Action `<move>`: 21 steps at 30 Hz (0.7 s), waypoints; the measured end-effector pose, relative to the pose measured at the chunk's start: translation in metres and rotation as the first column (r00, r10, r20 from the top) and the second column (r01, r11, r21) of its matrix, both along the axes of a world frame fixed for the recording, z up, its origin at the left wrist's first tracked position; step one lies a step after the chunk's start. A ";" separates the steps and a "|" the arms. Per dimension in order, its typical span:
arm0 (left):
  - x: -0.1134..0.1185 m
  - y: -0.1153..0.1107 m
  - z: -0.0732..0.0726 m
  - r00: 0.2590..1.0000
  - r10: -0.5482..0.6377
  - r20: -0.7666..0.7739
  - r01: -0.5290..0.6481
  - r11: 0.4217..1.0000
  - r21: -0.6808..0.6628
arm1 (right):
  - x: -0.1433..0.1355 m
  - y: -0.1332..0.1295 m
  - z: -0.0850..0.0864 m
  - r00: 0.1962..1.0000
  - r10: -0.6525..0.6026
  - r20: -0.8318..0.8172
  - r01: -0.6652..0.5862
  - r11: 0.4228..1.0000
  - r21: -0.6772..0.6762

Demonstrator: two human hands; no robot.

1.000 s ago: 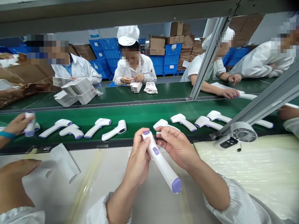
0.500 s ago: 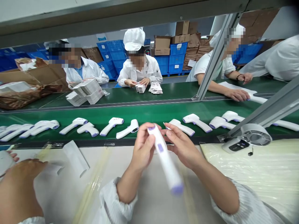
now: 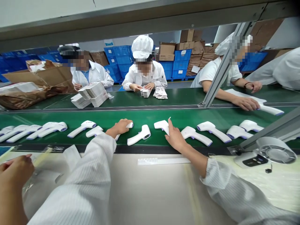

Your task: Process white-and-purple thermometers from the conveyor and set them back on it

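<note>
My left hand reaches onto the green belt, its fingers closed over a white infrared thermometer that it mostly covers. Over the same belt, my right hand has thumb and fingers around the handle of another infrared thermometer, whose head points left. A small white tip shows at my right fingertips; what it is I cannot make out. Between my hands lies a further thermometer with its dark display end facing right. In front of them a white comb-like strip rests on the table.
More thermometers lie along the green conveyor belt on both sides. A small fan and a slanted metal post stand at the right. At the lower left is a co-worker's hand. Co-workers sit across the belt.
Both hands have moved from above the table to the belt. The thermometer held before is out of the left hand, which now grips one at the left. The comb-like strip has become visible.
</note>
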State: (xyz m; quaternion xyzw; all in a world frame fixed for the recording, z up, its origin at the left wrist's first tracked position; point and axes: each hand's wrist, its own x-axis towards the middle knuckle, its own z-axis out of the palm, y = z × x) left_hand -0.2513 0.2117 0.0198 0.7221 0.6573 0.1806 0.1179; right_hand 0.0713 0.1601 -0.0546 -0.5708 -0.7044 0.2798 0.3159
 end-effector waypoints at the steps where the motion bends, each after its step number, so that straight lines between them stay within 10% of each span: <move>1: -0.003 0.000 0.003 1.000 0.004 0.016 -0.004 0.999 0.034 | 0.006 -0.005 0.003 0.994 -0.033 -0.104 0.035 0.999 0.017; 3: 0.002 -0.007 0.011 0.997 0.030 0.068 -0.039 0.989 0.139 | 0.019 -0.022 0.014 0.904 -0.097 -0.416 0.091 0.995 -0.033; 6: 0.041 -0.046 0.019 0.965 0.016 0.263 -0.091 0.957 0.277 | 0.030 -0.056 0.042 0.548 -0.182 -0.816 -0.047 0.968 -0.247; 9: 0.109 -0.110 0.017 0.658 -0.063 0.750 0.034 0.998 0.054 | 0.024 -0.087 0.071 0.294 -0.202 -0.934 -0.247 0.928 -0.278; 14: 0.196 -0.182 0.010 0.287 0.084 0.954 0.167 0.977 -0.136 | 0.011 -0.113 0.086 0.215 -0.120 -0.969 -0.303 0.935 -0.183; 21: 0.214 -0.186 0.016 0.298 0.175 0.938 0.104 0.971 -0.214 | 0.015 -0.112 0.081 0.248 -0.088 -0.965 -0.273 0.949 -0.157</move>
